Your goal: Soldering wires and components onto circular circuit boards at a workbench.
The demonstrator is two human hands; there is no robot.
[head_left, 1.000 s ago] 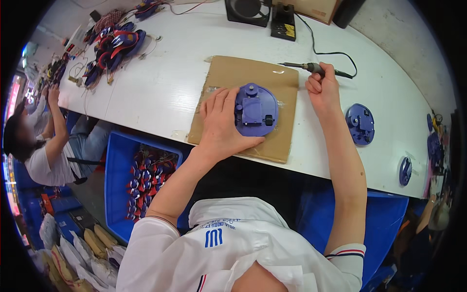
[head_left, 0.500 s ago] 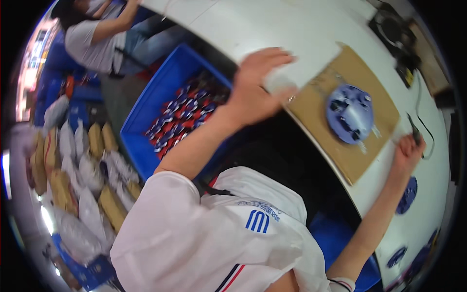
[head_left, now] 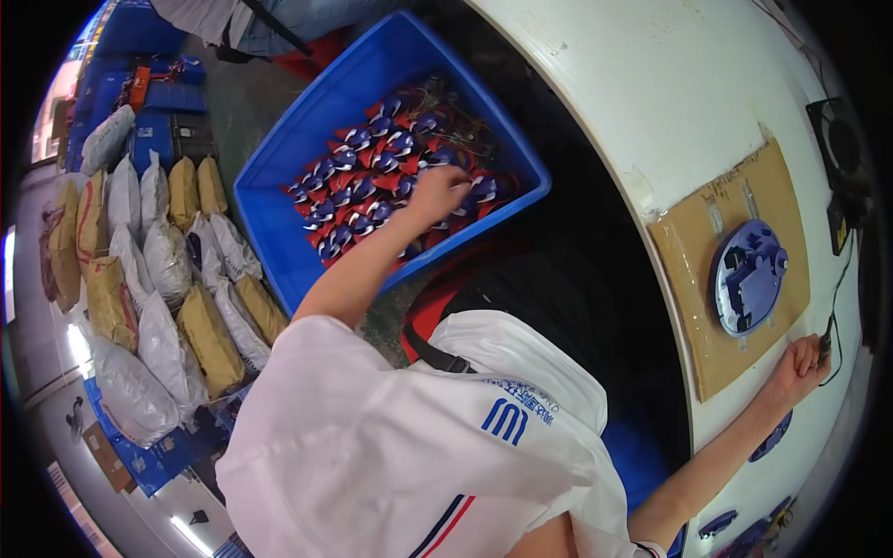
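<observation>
My left hand (head_left: 439,193) reaches down into a blue bin (head_left: 372,65), its fingers closed among many small purple, red and white plastic parts (head_left: 358,191). What it pinches, if anything, is hidden. On the right, my right hand (head_left: 798,370) rests by the white table, closed around a dark, slim, corded handle that looks like a soldering iron (head_left: 825,344). Beside that hand, a rounded purple plastic housing (head_left: 755,279) lies on a sheet of cardboard (head_left: 712,358), with dark parts along its side.
The white table (head_left: 651,84) curves along the right. A black fan-like device (head_left: 837,149) stands at its far edge, near a black cord (head_left: 842,293). More purple pieces (head_left: 772,439) lie at lower right. Packed bags (head_left: 167,260) cover the left floor. Another person's legs (head_left: 316,23) are at the top.
My left hand has moved from over the table edge down into the blue bin. The view has swung left. My right hand still holds the corded tool.
</observation>
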